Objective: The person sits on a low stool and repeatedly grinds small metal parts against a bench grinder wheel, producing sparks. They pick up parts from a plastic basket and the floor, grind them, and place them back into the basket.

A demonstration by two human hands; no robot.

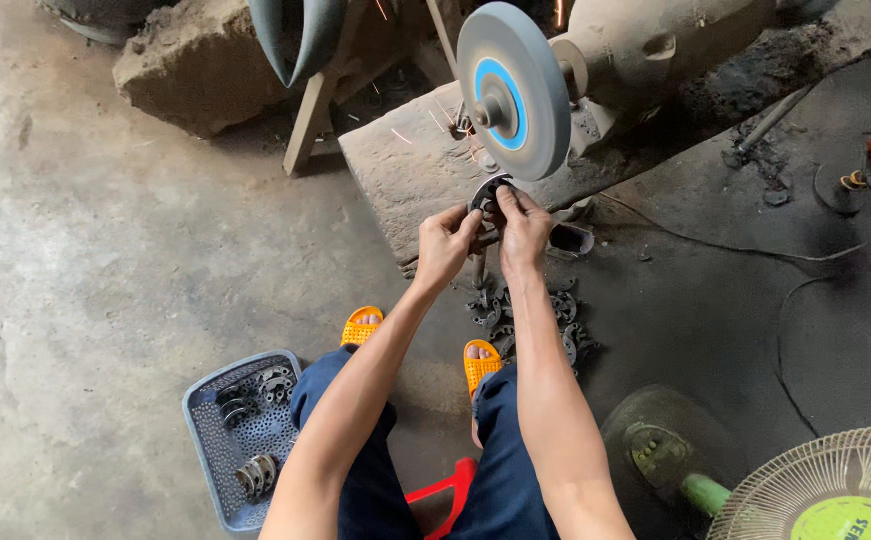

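You have both hands up at the lower edge of the grinding wheel (512,90), pinching a small dark metal part (486,190) between them: your left hand (445,245) grips it from the left with the fingers curled tight, and your right hand (521,228) closes on it from the right, thumb and fingers folded over its near edge. Neither hand is spread; both are clamped narrow on the piece, which sits just under the wheel where it meets the stone, with a few sparks flying up and left over the concrete block (405,165). The part looks like a flat, curved bit of steel, so judge it stiff and hard, light enough to hold with the fingertips, but probably sharp along its edges and likely to warm up at the ground end. Its exact outline is partly hidden by your fingers. A grip on the end away from the wheel, with flat faces between thumb and forefinger, seems the surest hold, since a thin plate can catch and twist. More dark pieces of the same kind lie in a pile (530,320) on the floor just beyond your orange sandals (478,364), and a few rest in the grey perforated basket (205,420) by your left knee. A fan (835,490) stands at lower right.
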